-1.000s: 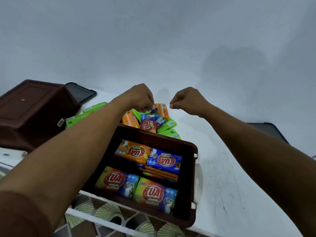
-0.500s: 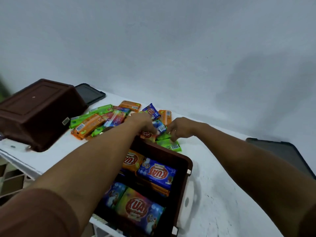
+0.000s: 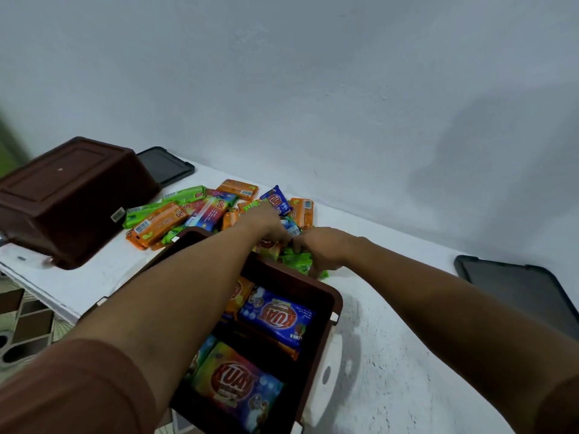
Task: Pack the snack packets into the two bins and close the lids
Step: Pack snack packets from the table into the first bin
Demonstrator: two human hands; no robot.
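An open brown bin sits at the table's front edge with several Kuat snack packets lying flat inside. Behind it lies a loose pile of orange, green and blue packets. Both my hands reach over the bin's far rim into the pile. My left hand has its fingers curled on an orange packet. My right hand grips green packets right beside it. A second brown bin stands upside down at the far left.
One dark lid lies behind the upturned bin by the wall. Another dark lid lies at the right on the white table. The table's left edge drops to a patterned floor.
Both hands have dropped from above the pile down onto the packets just behind the bin's far rim and closed on them. The view has shifted, showing more of the pile.
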